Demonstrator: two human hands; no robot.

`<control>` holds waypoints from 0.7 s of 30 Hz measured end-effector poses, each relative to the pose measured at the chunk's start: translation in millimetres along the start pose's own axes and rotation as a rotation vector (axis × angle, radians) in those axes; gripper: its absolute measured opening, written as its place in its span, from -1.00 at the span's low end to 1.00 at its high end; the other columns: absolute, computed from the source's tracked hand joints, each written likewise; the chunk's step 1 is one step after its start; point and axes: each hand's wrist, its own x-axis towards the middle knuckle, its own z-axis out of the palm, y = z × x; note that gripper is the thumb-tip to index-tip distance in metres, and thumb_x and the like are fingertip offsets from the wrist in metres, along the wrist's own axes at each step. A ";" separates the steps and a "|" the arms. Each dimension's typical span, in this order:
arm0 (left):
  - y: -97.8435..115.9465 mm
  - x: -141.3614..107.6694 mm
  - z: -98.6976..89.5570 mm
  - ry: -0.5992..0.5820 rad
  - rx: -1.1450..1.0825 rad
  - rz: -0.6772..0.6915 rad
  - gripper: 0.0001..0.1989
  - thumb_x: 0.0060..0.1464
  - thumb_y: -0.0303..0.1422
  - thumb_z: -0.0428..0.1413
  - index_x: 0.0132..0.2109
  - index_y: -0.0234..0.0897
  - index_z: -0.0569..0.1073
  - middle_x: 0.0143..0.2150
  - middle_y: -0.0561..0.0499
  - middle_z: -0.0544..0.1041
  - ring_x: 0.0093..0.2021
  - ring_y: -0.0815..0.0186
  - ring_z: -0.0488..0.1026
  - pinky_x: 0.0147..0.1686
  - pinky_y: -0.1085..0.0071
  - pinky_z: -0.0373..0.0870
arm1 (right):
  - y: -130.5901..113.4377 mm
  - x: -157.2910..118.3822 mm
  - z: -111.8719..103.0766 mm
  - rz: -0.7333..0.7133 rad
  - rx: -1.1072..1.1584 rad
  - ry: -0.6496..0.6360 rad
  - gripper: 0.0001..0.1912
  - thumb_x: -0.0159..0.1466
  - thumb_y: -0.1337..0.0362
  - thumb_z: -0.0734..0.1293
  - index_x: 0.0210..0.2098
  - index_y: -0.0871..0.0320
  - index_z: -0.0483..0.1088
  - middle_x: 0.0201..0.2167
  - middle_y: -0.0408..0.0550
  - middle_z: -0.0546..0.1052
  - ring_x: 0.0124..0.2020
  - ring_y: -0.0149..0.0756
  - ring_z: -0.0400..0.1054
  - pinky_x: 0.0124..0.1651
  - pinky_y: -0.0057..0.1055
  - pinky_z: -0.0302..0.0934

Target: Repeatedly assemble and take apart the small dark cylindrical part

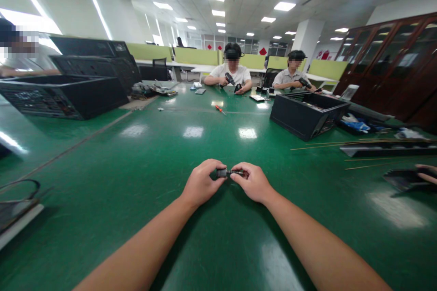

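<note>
One small dark metal part is held level over the green table; the left hand is clamped on its block-like end, while the right hand pinches its thin, ridged shaft, the two hands near each other but apart; whether the part touches the tabletop, I cannot tell; farther off lies an orange screwdriver, with a black computer case to its right; across the table, a seated person holds a drill.
</note>
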 end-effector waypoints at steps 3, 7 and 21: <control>0.6 0.2 -0.7 0.003 0.001 0.004 -0.81 0.04 -0.46 0.21 -0.15 -0.22 0.50 -0.16 -0.03 0.55 -0.12 0.25 0.50 -0.07 0.31 0.45 | -1.1 0.0 -1.0 -0.002 0.002 0.000 -0.87 0.21 0.26 0.37 -0.26 0.14 0.53 -0.39 -0.12 0.53 -0.43 -0.36 0.31 -0.36 -0.45 0.17; 1.5 0.8 -2.4 0.012 0.009 0.004 -0.81 0.04 -0.47 0.20 -0.15 -0.22 0.50 -0.15 -0.04 0.56 -0.12 0.24 0.51 -0.06 0.29 0.45 | -3.3 -0.5 -2.7 0.007 -0.011 0.008 -0.85 0.21 0.25 0.36 -0.26 0.15 0.53 -0.44 -0.14 0.49 -0.49 -0.39 0.24 -0.41 -0.46 0.13; 0.8 1.2 -2.8 0.024 0.030 -0.002 -0.80 0.03 -0.48 0.21 -0.15 -0.22 0.50 -0.14 -0.04 0.56 -0.10 0.23 0.51 -0.05 0.28 0.46 | -6.6 -0.6 -4.6 0.055 0.021 -0.004 -0.83 0.21 0.24 0.34 -0.25 0.17 0.51 -0.55 -0.20 0.37 -0.57 -0.43 0.13 -0.48 -0.47 0.02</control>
